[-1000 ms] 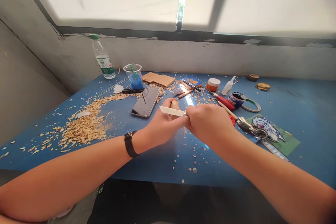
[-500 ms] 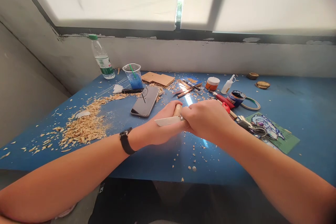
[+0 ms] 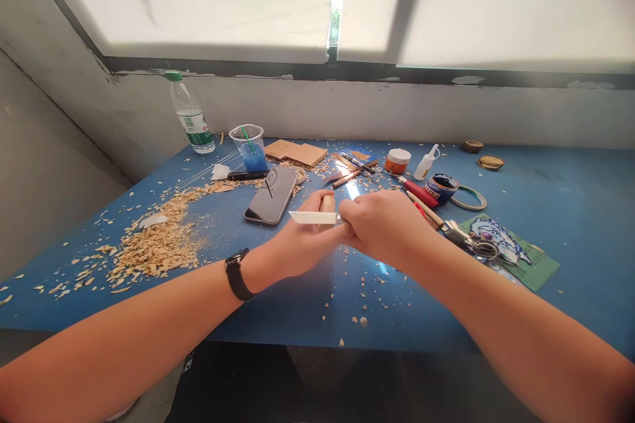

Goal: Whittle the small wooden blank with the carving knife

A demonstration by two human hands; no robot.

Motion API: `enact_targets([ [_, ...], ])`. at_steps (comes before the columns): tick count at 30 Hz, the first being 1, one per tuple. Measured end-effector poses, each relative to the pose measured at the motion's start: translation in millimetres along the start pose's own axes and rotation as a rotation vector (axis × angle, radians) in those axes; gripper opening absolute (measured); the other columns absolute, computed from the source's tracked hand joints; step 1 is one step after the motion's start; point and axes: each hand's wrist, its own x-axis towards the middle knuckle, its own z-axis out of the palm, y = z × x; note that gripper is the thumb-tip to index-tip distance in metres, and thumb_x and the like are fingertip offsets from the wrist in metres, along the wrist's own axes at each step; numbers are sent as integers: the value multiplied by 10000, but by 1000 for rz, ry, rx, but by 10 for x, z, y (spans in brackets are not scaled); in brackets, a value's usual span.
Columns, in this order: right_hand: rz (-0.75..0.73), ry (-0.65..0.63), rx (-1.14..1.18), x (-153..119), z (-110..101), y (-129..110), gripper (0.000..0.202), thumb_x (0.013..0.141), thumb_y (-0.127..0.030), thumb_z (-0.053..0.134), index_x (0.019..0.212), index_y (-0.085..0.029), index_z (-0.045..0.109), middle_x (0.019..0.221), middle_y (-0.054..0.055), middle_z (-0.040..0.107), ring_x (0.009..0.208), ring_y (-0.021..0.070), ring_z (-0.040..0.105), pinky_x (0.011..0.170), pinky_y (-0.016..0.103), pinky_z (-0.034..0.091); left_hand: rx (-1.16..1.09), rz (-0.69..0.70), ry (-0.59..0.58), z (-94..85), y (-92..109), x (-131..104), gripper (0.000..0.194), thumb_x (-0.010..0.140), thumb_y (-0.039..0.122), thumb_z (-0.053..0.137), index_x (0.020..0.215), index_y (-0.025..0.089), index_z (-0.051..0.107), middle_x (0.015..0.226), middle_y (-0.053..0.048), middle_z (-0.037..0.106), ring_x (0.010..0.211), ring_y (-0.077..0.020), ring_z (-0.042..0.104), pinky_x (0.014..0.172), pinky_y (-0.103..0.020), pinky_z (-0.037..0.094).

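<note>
My left hand [image 3: 302, 241] is closed around a small piece of pale wood [image 3: 326, 204], whose top shows between thumb and fingers. A carving knife [image 3: 313, 218] is gripped in my right hand [image 3: 384, 221], its handle hidden in the fist. The blade points left and lies across the wood, over my left hand. My two hands meet at the thumbs, above the blue table [image 3: 297, 307]. Beyond my left hand lies a phone [image 3: 270, 195], screen up.
Wood shavings [image 3: 156, 248] are heaped on the left. A bottle [image 3: 192, 122] and a plastic cup of blue liquid [image 3: 252, 152] stand at the back. On the right are an open jar [image 3: 441, 189], keys [image 3: 483, 249], a glue bottle [image 3: 425, 163] and a tape ring [image 3: 470, 197].
The knife blade has turned from a slight tilt to nearly level and sits higher against the wood. Both hands have shifted slightly left, and the view has moved a little.
</note>
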Motion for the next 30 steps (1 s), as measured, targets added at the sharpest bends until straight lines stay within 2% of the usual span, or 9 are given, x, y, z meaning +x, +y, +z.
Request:
enact_targets([
  [6, -81, 6, 25, 73, 82, 28, 132, 912, -257, 652, 999, -193, 728, 786, 43, 708, 631, 172, 557, 572, 315, 187, 117, 80, 59, -138, -61, 49, 707, 803, 456, 886, 1387, 231, 557, 897, -33, 615, 842, -242, 601, 702, -351, 471],
  [10, -102, 26, 42, 123, 148, 52, 163, 938, -297, 640, 1026, -198, 737, 797, 36, 716, 637, 164, 543, 571, 318, 185, 174, 90, 81, -162, -107, 101, 764, 781, 429, 894, 1423, 221, 536, 920, -43, 639, 935, -271, 630, 760, -364, 505],
  [16, -129, 56, 42, 159, 191, 101, 200, 956, -331, 628, 1026, -195, 756, 784, 42, 723, 640, 167, 549, 573, 319, 188, 177, 69, 35, -155, -185, 156, 810, 825, 420, 853, 1490, 211, 440, 828, -1, 630, 746, -220, 604, 685, -343, 475],
  [19, -132, 70, 31, 172, 214, 112, 211, 955, -309, 611, 1023, -186, 768, 784, 59, 728, 639, 175, 558, 583, 319, 199, 199, 62, 63, -148, -221, 173, 853, 814, 429, 863, 1510, 211, 421, 830, -3, 622, 738, -225, 600, 678, -347, 469],
  [22, -132, 84, 22, 185, 251, 114, 212, 955, -303, 602, 985, -188, 777, 781, 71, 731, 661, 185, 576, 596, 320, 209, 212, 74, 88, -133, -241, 171, 749, 810, 420, 871, 1413, 218, 476, 837, -4, 608, 726, -212, 593, 661, -338, 464],
  [26, -104, 94, 17, 195, 293, 106, 268, 995, -343, 571, 944, -179, 777, 783, 87, 734, 678, 192, 590, 606, 321, 226, 178, 31, 47, -116, -220, 145, 689, 845, 420, 845, 1365, 231, 434, 816, 22, 589, 599, -158, 557, 549, -304, 429],
  [30, -66, 83, 22, 177, 264, 86, 300, 1013, -373, 558, 944, -175, 771, 779, 92, 736, 681, 203, 609, 597, 322, 244, 164, 37, 57, -105, -191, 134, 633, 867, 446, 823, 1324, 231, 442, 790, 40, 568, 570, -135, 539, 511, -284, 430],
])
